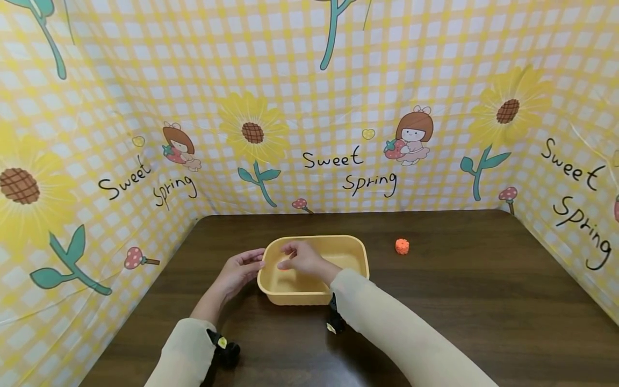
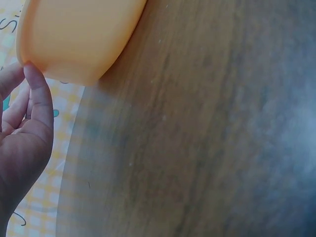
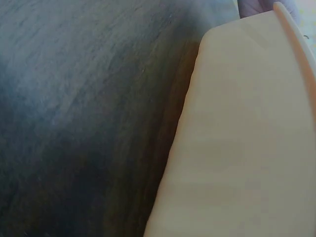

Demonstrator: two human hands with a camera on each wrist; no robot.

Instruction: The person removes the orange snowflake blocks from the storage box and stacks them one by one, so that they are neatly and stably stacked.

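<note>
A yellow-orange plastic tub [image 1: 314,238] stands on the dark wooden table [image 1: 459,301], near the middle. My left hand [image 1: 242,269] rests against the tub's left rim with fairly straight fingers. In the left wrist view a fingertip [image 2: 30,69] touches the tub's outer wall [image 2: 79,34]. My right hand [image 1: 297,257] hovers over the tub's left half with its fingers relaxed and apart. A small orange thing [image 1: 285,267] lies inside the tub by the thumb tip, mostly hidden. The right wrist view shows only the tub's side [image 3: 242,138] and the tabletop.
A small orange knobbly ball [image 1: 402,246] lies on the table to the right of the tub. A yellow checked cloth backdrop [image 1: 333,161] with sunflowers encloses the table at the back and on both sides.
</note>
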